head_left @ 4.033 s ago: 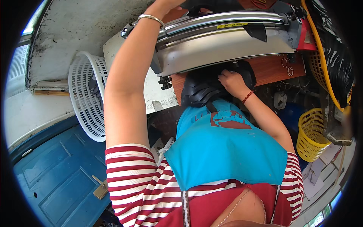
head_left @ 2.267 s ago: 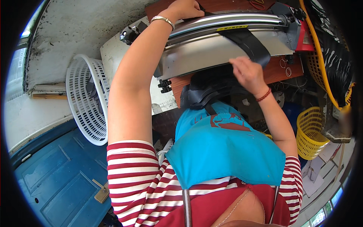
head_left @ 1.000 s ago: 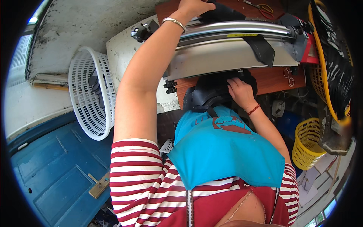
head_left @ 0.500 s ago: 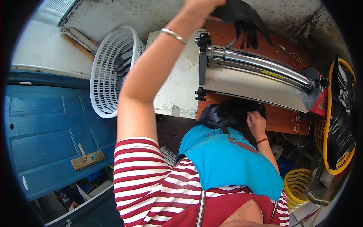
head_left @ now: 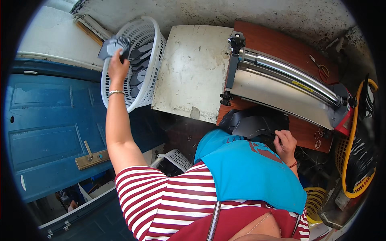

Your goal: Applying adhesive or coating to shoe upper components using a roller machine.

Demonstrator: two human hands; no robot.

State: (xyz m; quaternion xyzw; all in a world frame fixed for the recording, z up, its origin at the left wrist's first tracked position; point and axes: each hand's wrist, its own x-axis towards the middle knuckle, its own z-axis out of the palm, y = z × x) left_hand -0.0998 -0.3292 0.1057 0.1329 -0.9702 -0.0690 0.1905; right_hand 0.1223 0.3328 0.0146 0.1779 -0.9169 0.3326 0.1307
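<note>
Left hand (head_left: 117, 70): fingers wrapped around a bundle of grey pieces (head_left: 112, 49), arm stretched far out to the left. Bundle sits over the left rim of the white basket (head_left: 157, 68), toward its far end. Half a second ago this hand was up behind the roller machine (head_left: 281, 68) with a dark, fringed bundle; the space behind the rollers now shows bare board. Right hand (head_left: 285, 145): little travel, fingers curled at the right end of the dark pile (head_left: 257, 122) by the apron (head_left: 249, 172) (pinching or only resting, cannot tell). A greyer face now shows on the pile.

Bundle's long axis runs roughly across the rim: broad grey end pointing left, outside the basket; darker, layered end pointing right, over the opening. More grey pieces (head_left: 140, 68) overlap in a row inside, along the right wall.

Basket against the left edge of the white counter (head_left: 189, 76), scuffed, chipped at the near edge. Machine on a reddish-brown board (head_left: 273, 42); scissors (head_left: 321, 70) near its far right corner. Beyond: yellow basket (head_left: 346, 182) with black strips at right, blue door (head_left: 44, 128) at left, speckled wall (head_left: 257, 10) behind.
</note>
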